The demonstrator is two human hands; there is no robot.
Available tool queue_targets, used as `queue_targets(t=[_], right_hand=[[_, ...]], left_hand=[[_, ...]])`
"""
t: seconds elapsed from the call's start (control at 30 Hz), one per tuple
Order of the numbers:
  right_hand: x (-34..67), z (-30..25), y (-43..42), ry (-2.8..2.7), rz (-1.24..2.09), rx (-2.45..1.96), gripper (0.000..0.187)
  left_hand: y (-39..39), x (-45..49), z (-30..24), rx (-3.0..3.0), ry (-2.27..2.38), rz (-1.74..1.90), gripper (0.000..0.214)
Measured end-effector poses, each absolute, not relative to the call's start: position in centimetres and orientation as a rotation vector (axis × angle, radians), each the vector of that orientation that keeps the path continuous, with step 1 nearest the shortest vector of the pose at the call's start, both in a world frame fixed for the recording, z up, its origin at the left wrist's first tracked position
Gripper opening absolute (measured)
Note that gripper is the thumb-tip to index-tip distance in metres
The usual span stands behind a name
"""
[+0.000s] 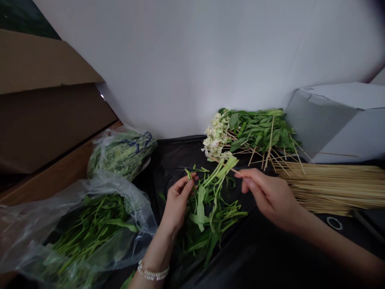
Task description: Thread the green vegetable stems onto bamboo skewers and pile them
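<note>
Two clear bags (33, 224) hold leafy greens (99, 220).

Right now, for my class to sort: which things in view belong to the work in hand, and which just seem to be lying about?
Likely part of the work:
thin stick, in the right hand
green stem, in the left hand
loose greens below the hands
pile of sticks
open plastic bag of greens

Probably just lying about:
cardboard box
white box

Lighting was dim; pale backdrop (192, 64) brightest. Shadow crossed white box (339, 130) diagonally; upper right corner darkened.
</note>
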State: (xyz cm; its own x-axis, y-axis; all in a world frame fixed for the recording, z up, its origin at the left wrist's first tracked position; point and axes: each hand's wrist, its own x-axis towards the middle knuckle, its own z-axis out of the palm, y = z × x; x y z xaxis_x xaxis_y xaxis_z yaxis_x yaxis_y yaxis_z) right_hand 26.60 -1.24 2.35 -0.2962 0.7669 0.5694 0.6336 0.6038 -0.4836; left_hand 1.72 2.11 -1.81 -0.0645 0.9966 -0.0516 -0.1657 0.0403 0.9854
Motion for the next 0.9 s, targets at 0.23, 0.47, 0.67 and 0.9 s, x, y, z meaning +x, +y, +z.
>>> queue_targets(t=[0.23,0.47,0.67,0.9], right_hand=[[25.1,0.8,-1.0,-2.264,0.182,-1.143,0.028],[24.8,0.0,-1.1,-2.330,0.216,-1.174,0.029],[24.7,-0.2,-1.1,-2.325,0.200,-1.200,0.029],[24.7,-0.2,-1.0,-2.317,0.184,-1.219,0.030]], left_hand=[[1.3,2.4,-0.2,0.867,1.038,1.271,0.034],[1.4,2.3,-0.5,1.002,1.121,1.390,0.030],[1.0,2.8,0.0,1.075,1.192,1.403,0.027],[0.7,3.0,0.2,1.110,1.197,1.427,0.027]])
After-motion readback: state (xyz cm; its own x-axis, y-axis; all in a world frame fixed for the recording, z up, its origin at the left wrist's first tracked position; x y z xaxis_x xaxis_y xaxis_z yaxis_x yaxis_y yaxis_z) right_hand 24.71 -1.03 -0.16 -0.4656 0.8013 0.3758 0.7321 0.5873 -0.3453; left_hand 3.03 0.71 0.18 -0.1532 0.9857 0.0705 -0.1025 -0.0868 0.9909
